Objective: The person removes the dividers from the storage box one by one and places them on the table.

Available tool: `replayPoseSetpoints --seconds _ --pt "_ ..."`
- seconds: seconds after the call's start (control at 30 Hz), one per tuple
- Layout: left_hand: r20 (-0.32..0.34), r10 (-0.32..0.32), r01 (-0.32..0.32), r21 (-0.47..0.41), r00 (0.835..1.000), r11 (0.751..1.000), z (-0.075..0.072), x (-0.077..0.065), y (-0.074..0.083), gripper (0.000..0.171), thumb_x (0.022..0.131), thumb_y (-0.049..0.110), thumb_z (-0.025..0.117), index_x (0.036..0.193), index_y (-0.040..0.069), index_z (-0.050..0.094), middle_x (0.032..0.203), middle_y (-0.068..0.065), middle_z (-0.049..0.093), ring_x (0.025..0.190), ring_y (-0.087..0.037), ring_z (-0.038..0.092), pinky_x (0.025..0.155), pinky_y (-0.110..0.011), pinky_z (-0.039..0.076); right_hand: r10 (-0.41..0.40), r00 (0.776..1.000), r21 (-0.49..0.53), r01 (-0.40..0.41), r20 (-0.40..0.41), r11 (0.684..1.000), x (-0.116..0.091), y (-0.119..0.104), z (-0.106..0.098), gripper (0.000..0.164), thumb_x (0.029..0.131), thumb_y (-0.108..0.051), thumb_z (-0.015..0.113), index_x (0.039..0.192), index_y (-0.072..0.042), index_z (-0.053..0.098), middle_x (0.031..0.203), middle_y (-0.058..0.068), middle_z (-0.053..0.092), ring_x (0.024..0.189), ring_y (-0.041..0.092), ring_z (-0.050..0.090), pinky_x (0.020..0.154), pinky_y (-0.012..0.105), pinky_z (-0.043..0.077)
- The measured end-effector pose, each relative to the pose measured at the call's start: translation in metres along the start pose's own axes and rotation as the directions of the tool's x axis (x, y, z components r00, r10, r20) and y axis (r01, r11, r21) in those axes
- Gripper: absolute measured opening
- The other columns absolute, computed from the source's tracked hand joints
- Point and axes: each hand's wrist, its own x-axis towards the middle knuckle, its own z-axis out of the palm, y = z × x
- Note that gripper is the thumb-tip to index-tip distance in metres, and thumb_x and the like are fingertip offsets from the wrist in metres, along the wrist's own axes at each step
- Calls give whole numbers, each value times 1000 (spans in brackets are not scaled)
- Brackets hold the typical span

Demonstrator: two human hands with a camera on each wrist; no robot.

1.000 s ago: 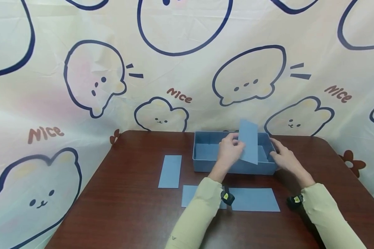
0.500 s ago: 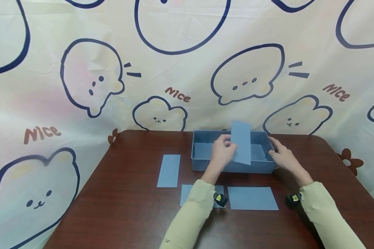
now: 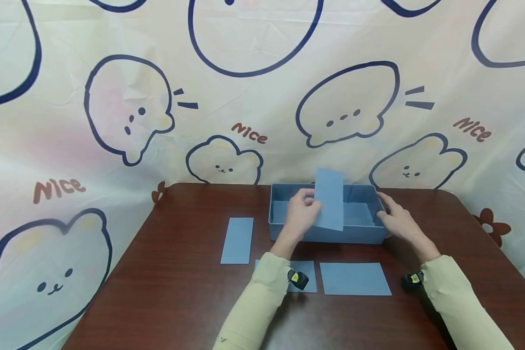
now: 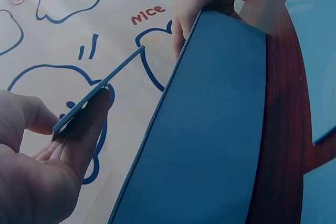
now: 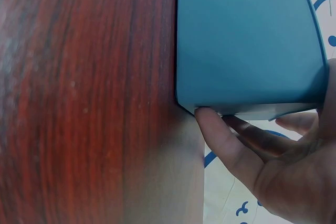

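Note:
A long blue open-topped box point(image 3: 345, 236) stands near the back of the table. My left hand point(image 3: 302, 211) pinches a thin blue rectangular panel point(image 3: 329, 199) by its left edge, upright and slightly tilted over the box. In the left wrist view the panel point(image 4: 100, 88) shows nearly edge-on between thumb and fingers, beside the box's front wall point(image 4: 199, 114). My right hand point(image 3: 400, 221) grips the box's right end, thumb over the rim. In the right wrist view, fingers point(image 5: 226, 142) of that hand press along the end wall's lower part. The panel hides part of the box's inside.
Three flat blue panels lie on the dark wooden table point(image 3: 166, 301): an upright one point(image 3: 237, 240) left of the box, a middle one point(image 3: 306, 277) partly behind my left forearm, and a wide one point(image 3: 356, 279) in front. A patterned cloth point(image 3: 227, 97) hangs behind the table.
My left hand has moved left along the box with the panel, from right of the box's middle to about its middle. The right hand keeps its grip on the box's right end.

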Motion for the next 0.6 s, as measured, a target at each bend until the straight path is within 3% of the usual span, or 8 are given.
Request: replayPoseSetpoints --seconds 0.37,0.6 --pt "-2 -28 28 -3 1000 1000 -11 2 0 35 94 19 58 129 15 57 124 -10 68 109 -24 62 95 -47 51 -1 1000 6 1 -4 1000 1 5 2 64 103 -21 34 159 -18 3 157 35 16 126 63 40 69 50 59" --pt "-17 -22 22 30 1000 999 -29 1 -1 37 94 19 57 131 15 56 126 -11 67 114 -27 62 95 -48 51 -8 1000 7 8 -6 1000 3 5 0 64 103 -21 34 159 -18 4 157 34 16 126 63 40 68 50 59"
